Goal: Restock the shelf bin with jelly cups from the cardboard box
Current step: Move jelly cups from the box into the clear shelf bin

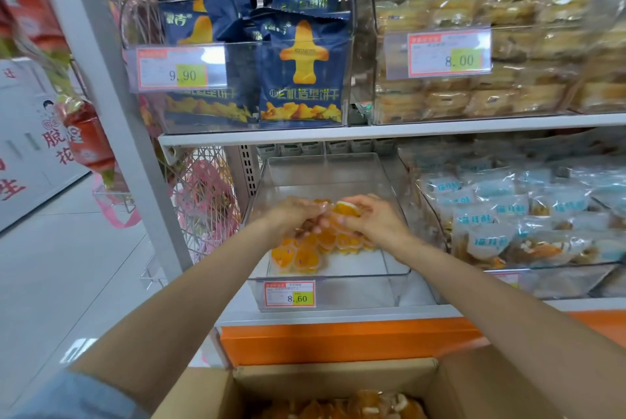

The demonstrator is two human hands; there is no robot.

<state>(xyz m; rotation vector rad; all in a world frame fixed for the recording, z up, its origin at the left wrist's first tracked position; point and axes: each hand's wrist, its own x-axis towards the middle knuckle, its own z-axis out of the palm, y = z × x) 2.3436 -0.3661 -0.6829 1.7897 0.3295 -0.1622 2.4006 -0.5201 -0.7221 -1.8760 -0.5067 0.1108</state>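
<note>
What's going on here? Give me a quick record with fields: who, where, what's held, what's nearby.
who: a person, both arms reaching forward
left hand: holding jelly cups over the bin
right hand: holding the same handful
shelf bin: clear, partly filled with orange cups, tagged 8.60
cardboard box: open below, more cups inside
nearby: blue biscuit bags on the shelf above

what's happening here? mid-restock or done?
Mid-restock. A person has both hands inside the clear shelf bin priced 8.60: the left hand and right hand together hold a bunch of orange jelly cups over a small pile already in the bin. The bin is still mostly empty. More cups sit in the open cardboard box below.
</note>
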